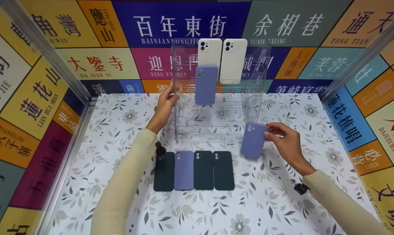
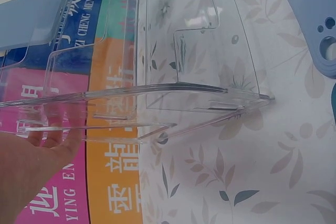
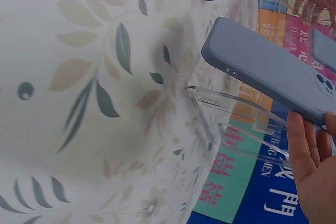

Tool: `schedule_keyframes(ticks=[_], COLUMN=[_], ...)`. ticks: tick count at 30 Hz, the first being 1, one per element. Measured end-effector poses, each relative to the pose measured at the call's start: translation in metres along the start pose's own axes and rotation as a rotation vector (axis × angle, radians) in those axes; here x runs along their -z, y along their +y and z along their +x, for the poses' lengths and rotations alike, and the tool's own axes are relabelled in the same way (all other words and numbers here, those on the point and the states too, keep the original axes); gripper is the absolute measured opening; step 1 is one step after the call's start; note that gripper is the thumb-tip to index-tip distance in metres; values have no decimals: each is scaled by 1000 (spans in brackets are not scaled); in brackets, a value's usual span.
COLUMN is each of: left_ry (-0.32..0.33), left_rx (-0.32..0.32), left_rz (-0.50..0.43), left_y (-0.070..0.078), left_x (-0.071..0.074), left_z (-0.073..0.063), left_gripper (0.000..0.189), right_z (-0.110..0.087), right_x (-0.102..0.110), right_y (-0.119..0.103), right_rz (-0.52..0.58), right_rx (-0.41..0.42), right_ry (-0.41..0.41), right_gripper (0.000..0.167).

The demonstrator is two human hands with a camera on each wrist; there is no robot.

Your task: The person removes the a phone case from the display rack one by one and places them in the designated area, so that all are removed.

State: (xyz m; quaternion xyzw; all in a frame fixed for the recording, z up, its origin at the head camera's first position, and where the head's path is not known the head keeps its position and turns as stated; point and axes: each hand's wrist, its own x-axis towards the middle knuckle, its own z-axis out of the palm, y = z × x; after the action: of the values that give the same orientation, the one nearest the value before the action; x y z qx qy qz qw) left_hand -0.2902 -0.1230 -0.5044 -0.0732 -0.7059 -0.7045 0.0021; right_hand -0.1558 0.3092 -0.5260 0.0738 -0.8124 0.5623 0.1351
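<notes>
Because the right hand pinches just one edge of the lavender rectangular phone case, five o'clock from the clear acrylic stand, it could twist loose; the left hand, fingers gripping the stand's nine-o'clock side, could tilt it

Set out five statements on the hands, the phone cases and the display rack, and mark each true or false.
1. The right hand holds a purple phone case. True.
2. Three white phone cases stand on the display rack. False: two white phone cases do.
3. The left hand grips the side of the clear display rack. True.
4. The front row is all purple. False: it has three dark green phone cases and one lilac-purple case.
5. A second purple phone case partly covers a white one. True.
</notes>
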Motion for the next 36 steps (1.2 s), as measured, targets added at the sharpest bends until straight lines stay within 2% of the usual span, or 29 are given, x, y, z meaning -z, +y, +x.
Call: schedule_keyframes(ticks=[5, 13, 28, 36], left_ry=[-4, 10, 8, -5], left_rx=[9, 11, 9, -5], left_rz=[-4, -18, -12, -5], left_y=[-1, 0, -2, -1], left_x=[-2, 0, 1, 1], left_z=[1, 0, 1, 1], left_gripper=[69, 70, 68, 68], right_z=[-15, -30, -42, -44], right_x=[4, 3, -13, -24], right_y=[6, 16, 29, 37], right_rz=[60, 67, 24, -44], right_rx=[-75, -137, -265, -317], right_ry=[-9, -59, -188, -230], right_gripper=[28, 27, 30, 30])
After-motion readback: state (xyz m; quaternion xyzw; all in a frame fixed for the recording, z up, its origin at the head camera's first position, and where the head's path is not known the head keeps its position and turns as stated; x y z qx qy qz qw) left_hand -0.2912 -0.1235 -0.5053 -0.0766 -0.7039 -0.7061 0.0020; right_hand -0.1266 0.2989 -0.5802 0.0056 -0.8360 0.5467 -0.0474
